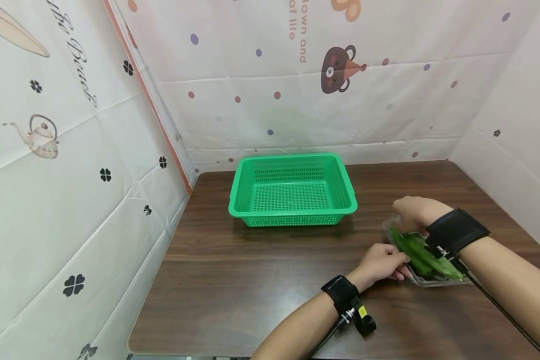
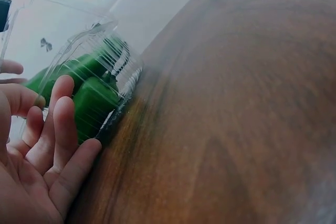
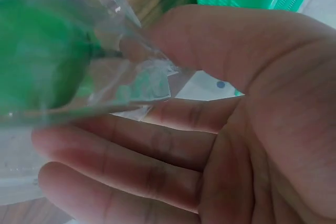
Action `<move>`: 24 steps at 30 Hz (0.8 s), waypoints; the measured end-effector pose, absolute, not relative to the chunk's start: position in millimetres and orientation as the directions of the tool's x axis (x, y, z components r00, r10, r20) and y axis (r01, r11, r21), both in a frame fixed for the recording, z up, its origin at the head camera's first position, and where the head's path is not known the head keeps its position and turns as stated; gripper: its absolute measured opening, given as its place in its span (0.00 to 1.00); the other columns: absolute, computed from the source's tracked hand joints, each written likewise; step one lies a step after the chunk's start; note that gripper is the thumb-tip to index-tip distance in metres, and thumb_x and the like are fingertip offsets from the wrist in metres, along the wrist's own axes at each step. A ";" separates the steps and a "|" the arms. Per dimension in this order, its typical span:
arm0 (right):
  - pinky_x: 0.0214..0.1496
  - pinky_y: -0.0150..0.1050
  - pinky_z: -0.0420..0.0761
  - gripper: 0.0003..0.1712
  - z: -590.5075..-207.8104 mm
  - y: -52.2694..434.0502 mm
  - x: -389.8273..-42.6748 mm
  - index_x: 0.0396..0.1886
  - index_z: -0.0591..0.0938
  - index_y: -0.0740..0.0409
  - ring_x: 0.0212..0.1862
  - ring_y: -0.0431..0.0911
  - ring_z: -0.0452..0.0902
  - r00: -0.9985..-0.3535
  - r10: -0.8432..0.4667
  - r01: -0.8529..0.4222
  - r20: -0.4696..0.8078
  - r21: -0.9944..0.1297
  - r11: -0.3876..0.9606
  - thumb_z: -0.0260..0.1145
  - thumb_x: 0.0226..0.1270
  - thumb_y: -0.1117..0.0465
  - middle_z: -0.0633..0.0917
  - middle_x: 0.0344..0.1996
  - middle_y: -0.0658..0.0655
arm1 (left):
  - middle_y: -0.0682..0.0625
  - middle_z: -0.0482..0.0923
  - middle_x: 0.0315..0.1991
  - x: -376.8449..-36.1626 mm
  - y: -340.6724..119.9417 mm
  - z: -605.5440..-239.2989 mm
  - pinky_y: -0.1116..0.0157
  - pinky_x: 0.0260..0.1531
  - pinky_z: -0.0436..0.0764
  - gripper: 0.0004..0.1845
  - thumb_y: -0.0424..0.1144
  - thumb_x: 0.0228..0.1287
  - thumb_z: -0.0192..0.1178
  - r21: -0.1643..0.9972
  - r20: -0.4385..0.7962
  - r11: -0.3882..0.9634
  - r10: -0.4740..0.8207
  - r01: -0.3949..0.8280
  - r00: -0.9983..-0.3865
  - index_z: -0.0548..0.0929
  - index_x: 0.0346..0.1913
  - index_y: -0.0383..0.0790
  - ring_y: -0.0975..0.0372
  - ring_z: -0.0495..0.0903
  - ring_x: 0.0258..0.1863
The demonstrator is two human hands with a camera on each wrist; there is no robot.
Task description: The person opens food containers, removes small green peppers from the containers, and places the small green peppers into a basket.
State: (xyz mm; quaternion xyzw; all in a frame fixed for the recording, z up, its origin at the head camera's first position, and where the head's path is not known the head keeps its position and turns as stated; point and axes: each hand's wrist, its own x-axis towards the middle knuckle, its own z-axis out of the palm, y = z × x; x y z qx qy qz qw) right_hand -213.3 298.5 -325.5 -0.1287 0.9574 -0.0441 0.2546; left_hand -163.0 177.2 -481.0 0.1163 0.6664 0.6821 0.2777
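Long green peppers lie in a clear plastic container at the right of the table. My left hand grips its near left side, thumb at the rim; in the left wrist view the fingers lie along the ribbed wall. At the far edge is my right hand. The right wrist view shows its thumb and fingers pinching a corner of the clear plastic, with blurred green behind. Whether that corner belongs to a lid or the container's body, I cannot tell.
A green perforated basket stands at the back middle of the brown wooden table. Printed white sheets hang behind and on both sides. Cables run from the black wrist straps along the forearms.
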 end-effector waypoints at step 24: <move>0.19 0.35 0.70 0.23 -310.5 319.4 -205.7 0.54 0.75 0.74 0.15 0.43 0.72 -0.861 -0.251 -0.166 -0.443 -0.222 0.961 0.65 0.65 0.61 0.79 0.20 0.55 | 0.53 0.83 0.15 -163.9 177.8 -482.8 0.72 0.16 0.75 0.18 0.37 0.65 0.63 0.974 -0.210 0.041 0.528 -0.222 -0.823 0.75 0.17 0.42 0.68 0.78 0.14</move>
